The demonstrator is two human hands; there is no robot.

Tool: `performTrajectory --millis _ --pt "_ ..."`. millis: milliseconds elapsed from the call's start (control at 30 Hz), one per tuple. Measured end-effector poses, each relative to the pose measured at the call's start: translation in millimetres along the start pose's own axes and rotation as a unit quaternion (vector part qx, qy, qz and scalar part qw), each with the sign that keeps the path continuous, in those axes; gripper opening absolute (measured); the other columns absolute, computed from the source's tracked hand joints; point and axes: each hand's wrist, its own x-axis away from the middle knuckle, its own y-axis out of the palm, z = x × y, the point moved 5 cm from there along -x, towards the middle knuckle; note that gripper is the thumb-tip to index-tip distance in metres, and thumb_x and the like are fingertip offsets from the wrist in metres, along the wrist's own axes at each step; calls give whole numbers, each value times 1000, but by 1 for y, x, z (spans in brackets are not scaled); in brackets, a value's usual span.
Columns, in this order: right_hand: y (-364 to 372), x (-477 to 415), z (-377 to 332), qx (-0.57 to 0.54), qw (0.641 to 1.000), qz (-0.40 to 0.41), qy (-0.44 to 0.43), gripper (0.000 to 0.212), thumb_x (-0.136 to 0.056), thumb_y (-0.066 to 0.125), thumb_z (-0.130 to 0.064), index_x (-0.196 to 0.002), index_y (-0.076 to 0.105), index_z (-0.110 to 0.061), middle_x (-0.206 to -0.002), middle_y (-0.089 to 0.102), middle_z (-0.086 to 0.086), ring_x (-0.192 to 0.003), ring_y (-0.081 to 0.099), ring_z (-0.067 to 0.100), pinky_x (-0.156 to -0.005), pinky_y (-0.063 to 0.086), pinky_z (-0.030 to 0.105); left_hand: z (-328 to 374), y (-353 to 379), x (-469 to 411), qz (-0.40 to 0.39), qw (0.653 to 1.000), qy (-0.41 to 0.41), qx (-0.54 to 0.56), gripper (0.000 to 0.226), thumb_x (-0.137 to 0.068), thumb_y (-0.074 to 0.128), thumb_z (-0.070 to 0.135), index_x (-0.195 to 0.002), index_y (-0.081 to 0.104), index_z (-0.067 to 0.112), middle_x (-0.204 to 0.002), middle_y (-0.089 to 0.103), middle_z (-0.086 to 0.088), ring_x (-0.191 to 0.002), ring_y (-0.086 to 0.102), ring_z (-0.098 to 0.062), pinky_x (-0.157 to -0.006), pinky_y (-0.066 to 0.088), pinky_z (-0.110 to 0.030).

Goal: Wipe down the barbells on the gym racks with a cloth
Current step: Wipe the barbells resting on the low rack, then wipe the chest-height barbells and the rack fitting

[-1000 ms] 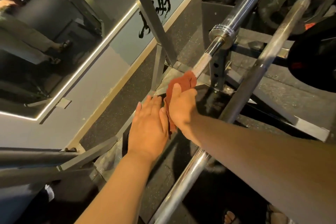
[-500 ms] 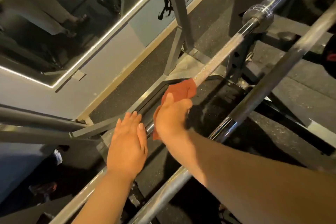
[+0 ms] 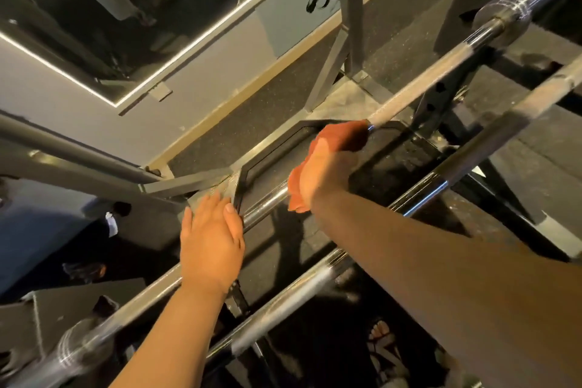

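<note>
The left forearm (image 3: 176, 324) and right forearm (image 3: 441, 261) are bare, like the left hand (image 3: 211, 246) (thumbnail cut short) and right hand (image 3: 329, 173). Near right, a foot (image 3: 379, 331) wears a dark-strapped sandal (image 3: 385, 353), toes showing.

right hand (image 3: 327, 173) fingers hidden | cloth (image 3: 341, 137) part-covered | barbell (image 3: 419, 88) ends cropped

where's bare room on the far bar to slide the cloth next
Free: the long knurled stretch between cloth and collar; a short chrome gap between the two hands. Crowded: at the left hand and right hand.
</note>
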Motion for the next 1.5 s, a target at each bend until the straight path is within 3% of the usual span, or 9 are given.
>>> performTrajectory --millis 100,200,367,500,633,733,1000,1167,1500 --pt "51 71 17 76 979 -172 83 51 -110 40 -35 -151 26 -7 -120 50 4 -109 55 19 -84 40 11 -17 0 15 8 999 -31 5 55 -109 12 34 -139 56 19 -149 53 -5 -147 35 -21 -126 9 -43" --pt "67 121 19 75 930 -339 119 44 -112 32 -22 -145 36 7 -142 50 21 -132 48 33 -107 34 34 -38 6 28 -28 997 -50 43 54 -109 17 43 -148 50 24 -157 44 0 -152 24 -16 -126 3 -41" --pt "44 129 10 138 905 -398 51 43 -109 37 -40 -137 43 -8 -133 53 8 -109 51 22 -93 38 32 -33 -9 58 -52 956 -112 266 69 -101 6 64 -149 46 35 -158 40 10 -153 17 -4 -123 -4 -26" --pt "21 129 -4 148 894 -424 15 36 -106 37 -36 -124 52 -9 -105 62 13 -90 60 25 -85 51 41 11 -33 71 -87 823 -244 506 48 -94 35 75 -116 65 44 -126 65 17 -119 55 0 -110 37 -32" --pt "-12 130 -33 104 887 -445 -60 18 -101 56 -33 -114 56 -21 -98 68 3 -74 61 4 -70 54 19 46 -92 77 2 864 -181 470 27 -101 51 43 -96 67 23 -86 68 9 -77 62 2 -71 47 -21" --pt "-45 125 -70 -15 887 -453 -86 48 -85 79 -9 -125 54 -18 -105 76 7 -90 72 9 -78 57 23 59 -135 72 50 841 -166 512 24 -104 50 33 -100 66 16 -84 71 4 -71 63 1 -63 48 -12" --pt "-121 132 -195 15 877 -435 -201 30 -86 74 -44 -109 73 -24 -98 77 4 -87 72 12 -81 55 30 101 -267 58 94 781 -70 614 15 -99 59 13 -113 63 14 -98 77 3 -92 73 -11 -78 59 -24" --pt "-164 151 -274 -24 854 -415 -313 20 -92 70 -27 -111 70 -20 -98 77 -8 -92 72 5 -80 57 20 125 -340 67 109 732 9 673 27 -85 73 0 -109 62 9 -91 76 -2 -85 72 -14 -68 58 -25" --pt "-228 197 -384 37 798 -323 -507 22 -90 71 -37 -85 74 -16 -77 67 -3 -68 59 9 -64 44 20 159 -462 101 209 870 65 441 13 -98 61 28 -102 72 33 -95 73 16 -92 68 -1 -81 53 -18"
